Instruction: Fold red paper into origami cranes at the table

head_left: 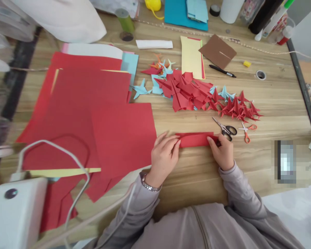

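Observation:
A folded strip of red paper (194, 140) lies crosswise near the front of the table, between my two hands. My left hand (166, 152) pinches its left end with the thumb in front and the fingers behind. At the other end, my right hand (221, 148) grips the paper between thumb and curled fingers. Just beyond the right hand are black-handled scissors (226, 129) and small orange-handled scissors (246, 131). Behind the strip sits a long pile of folded red paper pieces (186, 91), with pointed red ones (238, 107) at its right and light blue ones (141, 89) at its left.
Large red sheets (77, 114) cover the left side, a white power bank (15, 211) and its cable in front. Farther back lie yellow paper (191, 57), brown paper (219, 52), a black pen (222, 71) and a tape roll (260, 75). A blurred device (286, 162) is at right.

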Demonstrator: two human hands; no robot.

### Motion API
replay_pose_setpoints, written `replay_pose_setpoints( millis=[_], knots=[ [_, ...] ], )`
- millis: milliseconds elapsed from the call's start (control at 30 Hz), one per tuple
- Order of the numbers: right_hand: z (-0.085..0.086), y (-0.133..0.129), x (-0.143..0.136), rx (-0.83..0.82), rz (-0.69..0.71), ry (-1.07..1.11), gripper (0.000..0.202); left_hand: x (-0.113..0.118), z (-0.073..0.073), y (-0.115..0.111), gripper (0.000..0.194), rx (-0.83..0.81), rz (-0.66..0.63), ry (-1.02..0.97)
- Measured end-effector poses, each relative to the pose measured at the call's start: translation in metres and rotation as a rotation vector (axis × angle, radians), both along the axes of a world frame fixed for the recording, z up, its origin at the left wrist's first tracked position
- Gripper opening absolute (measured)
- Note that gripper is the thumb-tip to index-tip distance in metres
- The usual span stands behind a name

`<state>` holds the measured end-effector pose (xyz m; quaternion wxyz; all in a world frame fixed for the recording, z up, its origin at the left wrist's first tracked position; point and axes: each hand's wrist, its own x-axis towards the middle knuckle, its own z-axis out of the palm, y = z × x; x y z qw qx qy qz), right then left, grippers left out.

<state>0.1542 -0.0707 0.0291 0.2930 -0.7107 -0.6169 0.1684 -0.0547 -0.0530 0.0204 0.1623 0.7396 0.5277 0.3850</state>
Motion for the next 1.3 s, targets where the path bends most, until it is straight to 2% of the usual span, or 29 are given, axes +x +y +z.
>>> replay_pose_setpoints(
  millis=[267,433,533,600,667,733,800,867,900,967,1033,1133,1233,1300],
  knots=[
    [0.009,-0.004,0.001,-0.069,0.029,0.046,0.017,-0.002,0.009,-0.004,0.013,0.031,-0.075,-0.026],
    [0.016,-0.003,0.004,-0.016,0.104,0.118,0.009,-0.002,0.017,-0.004,0.016,0.061,-0.152,-0.027],
    [0.015,-0.003,0.007,0.013,0.090,0.160,0.007,-0.002,0.018,-0.007,0.037,-0.025,-0.144,-0.011],
    [0.012,-0.004,0.007,0.043,0.049,0.218,0.006,-0.002,0.017,-0.010,0.050,-0.117,-0.090,-0.030],
    [0.010,-0.005,0.007,0.104,0.005,0.299,0.008,-0.001,0.015,-0.014,0.055,-0.221,-0.010,-0.111],
    [0.010,-0.005,0.006,0.203,-0.035,0.349,0.020,0.001,0.015,-0.015,0.058,-0.327,0.059,-0.251],
    [0.015,-0.005,0.004,0.329,-0.021,0.283,0.038,0.005,0.014,-0.014,0.064,-0.420,0.084,-0.415],
    [0.020,-0.005,0.002,0.407,0.107,0.130,0.046,0.010,0.013,-0.011,0.066,-0.496,0.058,-0.538],
    [0.023,-0.005,0.000,0.416,0.223,0.066,0.046,0.012,0.012,-0.010,0.066,-0.531,0.051,-0.581],
    [0.024,-0.006,-0.007,0.376,0.514,-0.035,0.039,0.017,0.009,-0.010,0.065,-0.575,0.042,-0.638],
    [0.021,-0.007,-0.014,0.344,0.709,-0.133,0.027,0.019,0.007,-0.011,0.064,-0.601,0.012,-0.640],
    [0.014,-0.009,-0.020,0.331,0.739,-0.155,0.020,0.016,0.008,-0.012,0.056,-0.558,0.041,-0.494],
    [0.010,-0.009,-0.019,0.267,0.703,-0.053,0.019,0.008,0.013,-0.012,0.034,-0.310,0.190,-0.237],
    [0.012,-0.009,-0.017,0.201,0.644,0.047,0.016,0.003,0.017,-0.010,0.026,-0.126,0.133,-0.115]
  ],
)
